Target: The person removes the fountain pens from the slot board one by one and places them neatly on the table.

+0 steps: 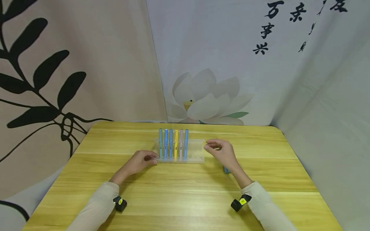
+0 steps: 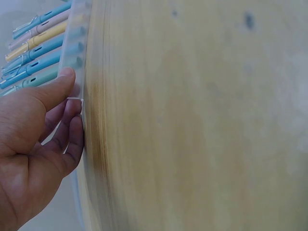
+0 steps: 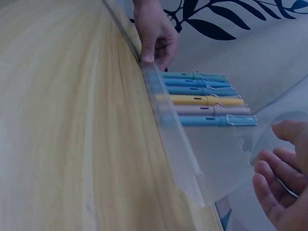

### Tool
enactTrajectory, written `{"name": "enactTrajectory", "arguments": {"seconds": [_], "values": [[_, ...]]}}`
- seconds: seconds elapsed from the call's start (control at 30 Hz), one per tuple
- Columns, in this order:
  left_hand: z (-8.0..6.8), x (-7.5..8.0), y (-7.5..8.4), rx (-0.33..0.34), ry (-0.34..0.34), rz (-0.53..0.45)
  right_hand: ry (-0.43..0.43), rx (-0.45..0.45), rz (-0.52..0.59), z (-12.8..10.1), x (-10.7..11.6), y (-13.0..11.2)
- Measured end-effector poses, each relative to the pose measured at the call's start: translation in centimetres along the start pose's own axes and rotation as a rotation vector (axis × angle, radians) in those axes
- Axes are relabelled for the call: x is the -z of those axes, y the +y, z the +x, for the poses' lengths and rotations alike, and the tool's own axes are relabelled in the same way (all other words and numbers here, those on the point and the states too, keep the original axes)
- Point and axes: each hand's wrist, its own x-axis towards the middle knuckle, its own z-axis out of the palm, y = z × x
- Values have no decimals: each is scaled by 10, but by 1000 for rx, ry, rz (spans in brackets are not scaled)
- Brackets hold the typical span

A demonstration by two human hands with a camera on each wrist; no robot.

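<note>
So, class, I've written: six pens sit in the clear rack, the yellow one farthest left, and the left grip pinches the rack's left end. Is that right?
Not quite: in the head view the yellow pen is fourth from the left; a green pen is farthest left. The rest holds: six pens in the clear rack, its left end pinched by the left grip.

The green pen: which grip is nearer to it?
Left. The left grip pinches the clear rack just beside the green pen; the right grip is by the rack's opposite end.
</note>
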Motion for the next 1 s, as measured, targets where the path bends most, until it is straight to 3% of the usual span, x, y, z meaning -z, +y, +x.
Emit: {"name": "enactTrajectory", "arguments": {"seconds": [0.4, 1.0], "values": [[0, 1, 0, 1, -5, -7, -63, -9, 33, 6, -38, -2], [0, 0, 1, 9, 2, -12, -44, -27, 8, 22, -71, 2]]}}
